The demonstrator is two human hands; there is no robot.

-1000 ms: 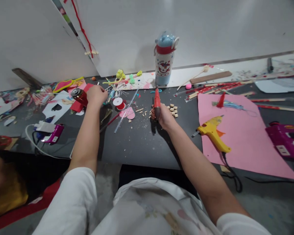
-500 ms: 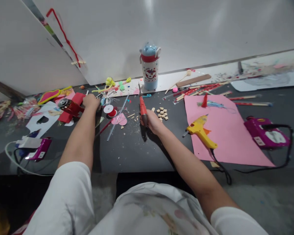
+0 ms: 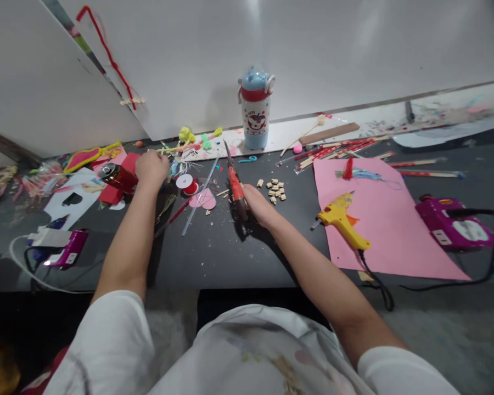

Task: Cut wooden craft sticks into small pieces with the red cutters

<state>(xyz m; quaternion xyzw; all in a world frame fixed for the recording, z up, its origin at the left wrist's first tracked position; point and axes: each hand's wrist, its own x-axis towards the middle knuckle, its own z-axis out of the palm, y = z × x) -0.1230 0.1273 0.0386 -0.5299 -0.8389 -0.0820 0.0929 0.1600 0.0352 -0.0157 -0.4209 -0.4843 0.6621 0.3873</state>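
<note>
Bottle point(image 3: 256, 112) upright near white wall point(image 3: 329, 55); yellow glue gun point(image 3: 341, 218) mostly on pink paper point(image 3: 399, 225)

My right hand point(image 3: 252, 202) has shifted toward 9 o'clock, leaving the small wooden pieces point(image 3: 276, 191) uncovered at its 1 o'clock. I now have the red-handled tool point(image 3: 235, 186) swung from 12 toward 11 o'clock, its tip clear of the bottle point(image 3: 256, 112).

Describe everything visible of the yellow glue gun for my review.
The glue gun lies on its side, mostly on the pink sheet, its rear overhanging the sheet's left edge. Its yellow body looks like plastic, smudged towards the darker nozzle, which points away from the wearer. It has an orange trigger; a greyish stick protrudes behind. A black cord leaves the handle.
</note>
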